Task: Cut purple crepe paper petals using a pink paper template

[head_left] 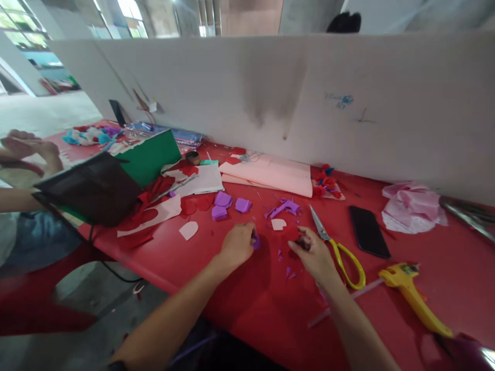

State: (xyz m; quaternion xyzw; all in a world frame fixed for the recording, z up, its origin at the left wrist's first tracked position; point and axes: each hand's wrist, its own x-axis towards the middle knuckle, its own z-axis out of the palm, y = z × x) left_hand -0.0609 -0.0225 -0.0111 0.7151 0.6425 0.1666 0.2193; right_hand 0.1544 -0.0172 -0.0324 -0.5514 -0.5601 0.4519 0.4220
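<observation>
My left hand (240, 243) is closed, with a small purple felt piece (257, 242) showing at its fingertips. Across from it, my right hand (315, 255) pinches the edge of a red felt piece (291, 233) that blends into the red table. A pale pink cut shape (278, 224) lies just beyond that piece. Small stacks of purple cut petals (223, 199) rest past my left hand, and purple offcuts (285, 207) are scattered between the hands. To the right of my right hand lie scissors (350, 265) with yellow handles, blades pointing away.
A yellow glue gun (415, 296), a black phone (369, 231) and a crumpled pink bag (412, 206) are at the right. Folded pink sheets (270, 174) lie along the white partition (216, 87). At left, a green box (154, 157) stands before another person's hands (33, 147).
</observation>
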